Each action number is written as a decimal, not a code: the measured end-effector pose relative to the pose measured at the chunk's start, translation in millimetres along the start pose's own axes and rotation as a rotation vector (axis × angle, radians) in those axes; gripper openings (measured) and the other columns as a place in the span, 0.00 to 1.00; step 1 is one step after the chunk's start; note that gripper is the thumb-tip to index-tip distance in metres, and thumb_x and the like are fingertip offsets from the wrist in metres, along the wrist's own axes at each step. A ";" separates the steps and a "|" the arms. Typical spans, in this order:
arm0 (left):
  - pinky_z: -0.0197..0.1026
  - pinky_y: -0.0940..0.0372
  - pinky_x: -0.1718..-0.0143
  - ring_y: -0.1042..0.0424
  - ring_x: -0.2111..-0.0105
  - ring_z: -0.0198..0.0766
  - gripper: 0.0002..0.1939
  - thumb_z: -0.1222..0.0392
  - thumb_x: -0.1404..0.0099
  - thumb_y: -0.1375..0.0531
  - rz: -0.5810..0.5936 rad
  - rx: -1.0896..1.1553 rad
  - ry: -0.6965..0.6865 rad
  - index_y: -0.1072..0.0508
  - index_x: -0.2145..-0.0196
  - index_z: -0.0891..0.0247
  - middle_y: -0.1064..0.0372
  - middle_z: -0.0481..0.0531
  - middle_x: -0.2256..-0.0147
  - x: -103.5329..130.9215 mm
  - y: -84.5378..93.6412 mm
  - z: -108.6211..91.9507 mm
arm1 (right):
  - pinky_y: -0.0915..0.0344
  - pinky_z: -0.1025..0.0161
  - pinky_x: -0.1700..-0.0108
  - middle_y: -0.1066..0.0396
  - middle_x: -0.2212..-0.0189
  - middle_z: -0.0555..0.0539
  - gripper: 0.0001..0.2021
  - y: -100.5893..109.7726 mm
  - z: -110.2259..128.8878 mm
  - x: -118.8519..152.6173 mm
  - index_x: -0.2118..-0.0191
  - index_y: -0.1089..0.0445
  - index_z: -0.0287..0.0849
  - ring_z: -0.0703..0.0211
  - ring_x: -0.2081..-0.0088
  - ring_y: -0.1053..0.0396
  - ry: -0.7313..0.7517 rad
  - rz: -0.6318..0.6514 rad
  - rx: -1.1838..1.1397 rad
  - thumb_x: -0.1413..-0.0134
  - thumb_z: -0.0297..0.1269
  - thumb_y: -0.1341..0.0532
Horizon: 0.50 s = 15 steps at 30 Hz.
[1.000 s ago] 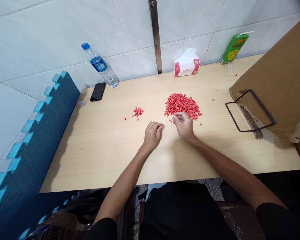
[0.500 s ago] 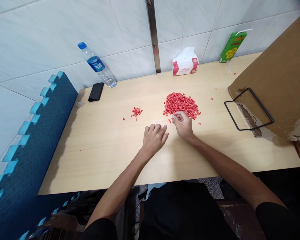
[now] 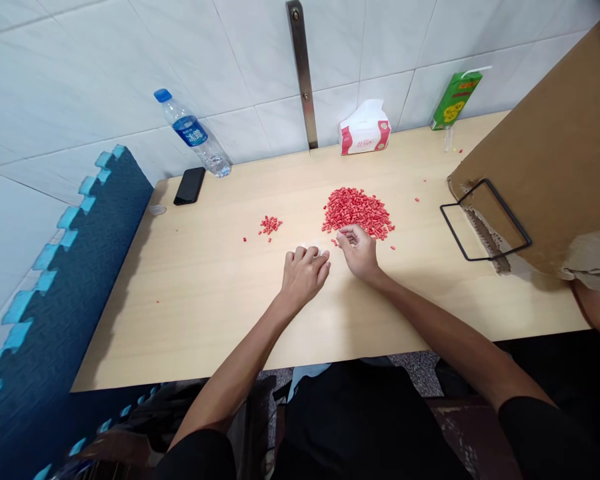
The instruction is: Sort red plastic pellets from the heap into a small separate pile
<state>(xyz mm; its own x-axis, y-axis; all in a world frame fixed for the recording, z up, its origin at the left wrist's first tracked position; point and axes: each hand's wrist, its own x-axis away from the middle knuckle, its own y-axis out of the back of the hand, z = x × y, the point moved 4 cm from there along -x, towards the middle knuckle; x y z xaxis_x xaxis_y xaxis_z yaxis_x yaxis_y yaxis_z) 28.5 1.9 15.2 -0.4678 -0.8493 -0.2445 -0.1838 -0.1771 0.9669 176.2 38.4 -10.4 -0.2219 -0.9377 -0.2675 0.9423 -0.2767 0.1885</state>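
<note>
A large pile of small red pieces [image 3: 357, 210] lies on the wooden table [image 3: 220, 280], with a smaller red cluster [image 3: 270, 225] to its left. My right hand [image 3: 357, 252] is at the near edge of the large pile, thumb and fingertips pinched together; what sits between them is too small to make out. To its left, my left hand [image 3: 304, 273] rests with curled fingers over something whitish and see-through, mostly hidden under the fingertips.
Along the tiled wall stand a water bottle [image 3: 193, 133], a tissue pack [image 3: 365, 130] and a green drink carton [image 3: 455, 100]. A phone [image 3: 189, 186] lies back left. At the right are cardboard [image 3: 540, 153] and a black wire frame [image 3: 523, 230]; another person's arm [image 3: 597, 310] shows beyond.
The whole view has shifted slightly. Both hands keep nearly the same places and poses relative to the piles.
</note>
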 end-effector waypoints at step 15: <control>0.44 0.38 0.58 0.33 0.63 0.40 0.09 0.62 0.34 0.47 -0.246 0.433 0.164 0.27 0.67 0.62 0.28 0.52 0.68 -4.5 -0.9 24.6 | 0.31 0.61 0.64 0.27 0.72 0.49 0.09 -2.4 -2.2 -1.7 0.64 0.31 0.44 0.59 0.69 0.28 0.029 0.005 0.006 0.45 0.43 0.43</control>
<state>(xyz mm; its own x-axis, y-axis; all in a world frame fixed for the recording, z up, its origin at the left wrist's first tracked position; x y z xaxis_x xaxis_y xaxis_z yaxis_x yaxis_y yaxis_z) 9.4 18.1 13.7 -0.2310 -0.8813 -0.4122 -0.6283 -0.1884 0.7548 174.9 41.1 -12.5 -0.2092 -0.9326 -0.2940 0.9420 -0.2729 0.1952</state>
